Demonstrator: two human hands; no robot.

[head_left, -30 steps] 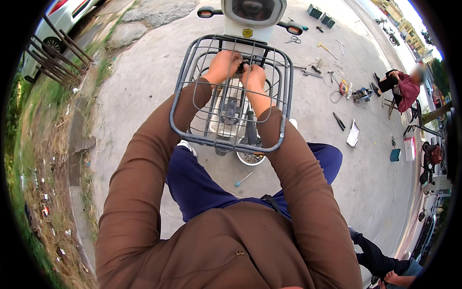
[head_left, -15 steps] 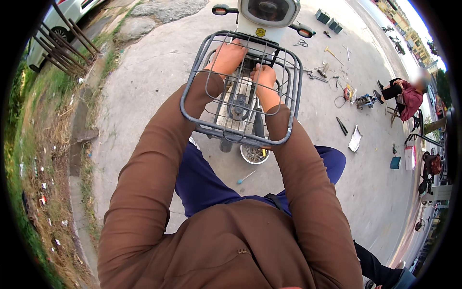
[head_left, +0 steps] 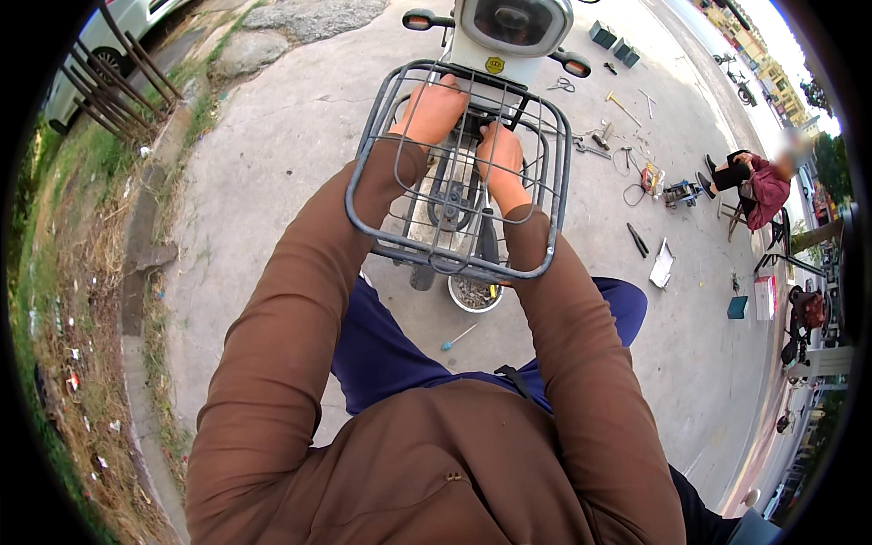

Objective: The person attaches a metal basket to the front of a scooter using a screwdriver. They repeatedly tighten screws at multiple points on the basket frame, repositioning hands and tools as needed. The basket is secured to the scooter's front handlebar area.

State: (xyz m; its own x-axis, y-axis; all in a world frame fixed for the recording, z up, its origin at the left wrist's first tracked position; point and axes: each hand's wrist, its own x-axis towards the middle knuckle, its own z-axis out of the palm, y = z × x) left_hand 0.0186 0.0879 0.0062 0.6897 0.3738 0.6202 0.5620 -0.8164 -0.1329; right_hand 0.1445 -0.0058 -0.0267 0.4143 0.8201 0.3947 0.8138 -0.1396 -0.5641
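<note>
A dark wire basket (head_left: 555, 207) is fixed at the front of a white electric scooter (head_left: 488, 64), below its headlight (head_left: 518, 20). Through the basket's wires I see both my hands at the scooter's front, above the wheel. My left hand (head_left: 438, 111) is curled, fingertips against the area just under the white front panel; whatever it grips is hidden. My right hand (head_left: 501, 153) is close beside it, thumb and fingers pinched at a dark part I cannot make out. Below stand the front fork and wheel hub (head_left: 450, 204).
A white bowl of small metal parts (head_left: 474, 296) stands under the basket, with a blue-tipped screwdriver (head_left: 458, 337) nearer me. Pliers (head_left: 638, 239), a hammer (head_left: 624, 109) and other tools lie on the concrete at right. A person (head_left: 768, 186) sits farther right. Metal bars (head_left: 123, 86) rise at left.
My right hand has shifted very slightly, its fingers still pinched by the dark part. My left hand stays nearly in place. The view has turned a little; the seated person's arms have moved.
</note>
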